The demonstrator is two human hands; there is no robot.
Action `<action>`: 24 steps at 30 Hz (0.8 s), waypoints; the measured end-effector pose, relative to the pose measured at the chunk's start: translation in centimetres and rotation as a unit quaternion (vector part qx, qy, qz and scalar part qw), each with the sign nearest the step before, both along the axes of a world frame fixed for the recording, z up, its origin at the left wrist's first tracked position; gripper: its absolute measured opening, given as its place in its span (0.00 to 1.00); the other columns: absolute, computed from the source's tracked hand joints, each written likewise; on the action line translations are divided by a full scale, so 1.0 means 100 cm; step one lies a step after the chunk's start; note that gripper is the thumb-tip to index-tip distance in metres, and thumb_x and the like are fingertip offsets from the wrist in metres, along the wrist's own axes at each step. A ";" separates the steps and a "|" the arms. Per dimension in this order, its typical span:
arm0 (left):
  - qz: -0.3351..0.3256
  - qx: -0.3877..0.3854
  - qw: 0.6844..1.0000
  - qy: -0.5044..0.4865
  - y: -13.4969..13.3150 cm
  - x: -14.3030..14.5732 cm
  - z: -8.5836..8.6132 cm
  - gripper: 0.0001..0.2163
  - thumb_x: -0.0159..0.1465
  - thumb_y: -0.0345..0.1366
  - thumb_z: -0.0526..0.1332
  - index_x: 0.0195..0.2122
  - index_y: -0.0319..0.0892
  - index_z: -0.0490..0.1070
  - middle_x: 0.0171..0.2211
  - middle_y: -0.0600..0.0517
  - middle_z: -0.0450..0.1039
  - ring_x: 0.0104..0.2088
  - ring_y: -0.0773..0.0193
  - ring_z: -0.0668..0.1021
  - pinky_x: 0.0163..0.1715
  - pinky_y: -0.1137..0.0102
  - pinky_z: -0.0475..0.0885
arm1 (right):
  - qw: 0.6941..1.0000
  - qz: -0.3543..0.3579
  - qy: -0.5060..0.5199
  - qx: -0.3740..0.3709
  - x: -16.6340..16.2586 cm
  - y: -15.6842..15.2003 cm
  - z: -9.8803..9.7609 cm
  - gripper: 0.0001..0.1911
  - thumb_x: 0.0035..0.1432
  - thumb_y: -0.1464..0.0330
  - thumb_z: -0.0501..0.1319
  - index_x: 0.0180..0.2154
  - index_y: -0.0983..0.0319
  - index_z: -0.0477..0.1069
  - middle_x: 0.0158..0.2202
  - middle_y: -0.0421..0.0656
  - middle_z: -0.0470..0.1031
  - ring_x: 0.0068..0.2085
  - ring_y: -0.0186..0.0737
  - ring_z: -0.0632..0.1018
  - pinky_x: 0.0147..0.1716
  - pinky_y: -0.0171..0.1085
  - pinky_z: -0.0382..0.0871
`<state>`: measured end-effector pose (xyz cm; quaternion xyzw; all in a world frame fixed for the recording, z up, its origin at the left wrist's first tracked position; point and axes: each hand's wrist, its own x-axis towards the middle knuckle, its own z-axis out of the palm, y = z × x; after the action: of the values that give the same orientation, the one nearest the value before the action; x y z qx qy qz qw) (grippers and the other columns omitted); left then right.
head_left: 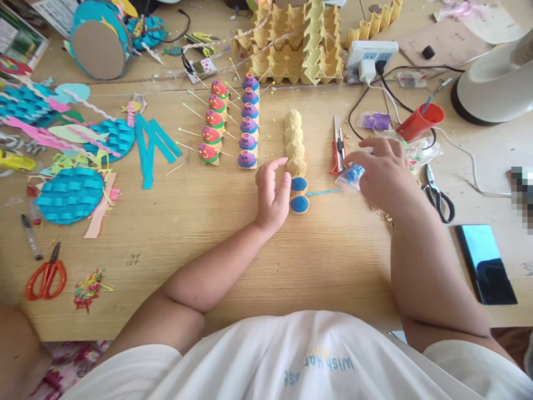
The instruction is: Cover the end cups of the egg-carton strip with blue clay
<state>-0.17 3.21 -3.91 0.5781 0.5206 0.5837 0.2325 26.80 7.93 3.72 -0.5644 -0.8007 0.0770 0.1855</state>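
Note:
A strip cut from an egg carton (295, 139) lies upright in front of me, its two nearest cups covered in blue clay (299, 205). A thin blue stick (323, 192) projects from between those cups to the right. My left hand (272, 194) is at the strip's left side, fingers curved and thumb apart, holding nothing; I cannot tell whether it touches the strip. Over a small clear bag of blue clay (353, 173) reaches my right hand (385, 175), with fingers bent and spread; its thumb is mostly hidden. A red-handled utility knife (338, 145) lies just beyond the bag.
Two painted caterpillar strips (214, 119) (249, 125) with pins stand left of centre. Egg trays (291, 47) and a power strip (372, 53) are behind. Black scissors (437, 194), a red cup (422, 119) and a phone (487, 264) lie right; orange scissors (46, 278) and woven blue crafts (70, 194) left.

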 end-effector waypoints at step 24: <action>0.005 0.055 0.997 0.061 0.001 0.004 0.007 0.20 0.81 0.59 0.58 0.56 0.51 0.78 0.56 0.45 0.80 0.64 0.52 0.80 0.73 0.51 0.70 | 0.996 0.073 0.047 0.008 0.016 0.008 -0.007 0.08 0.63 0.65 0.71 0.43 0.52 0.77 0.45 0.50 0.84 0.53 0.66 0.84 0.58 0.67 0.74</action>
<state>0.20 3.28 -3.17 0.6222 0.5033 0.5764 0.1653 28.36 8.77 3.01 -0.4986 -0.8308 0.1102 0.2214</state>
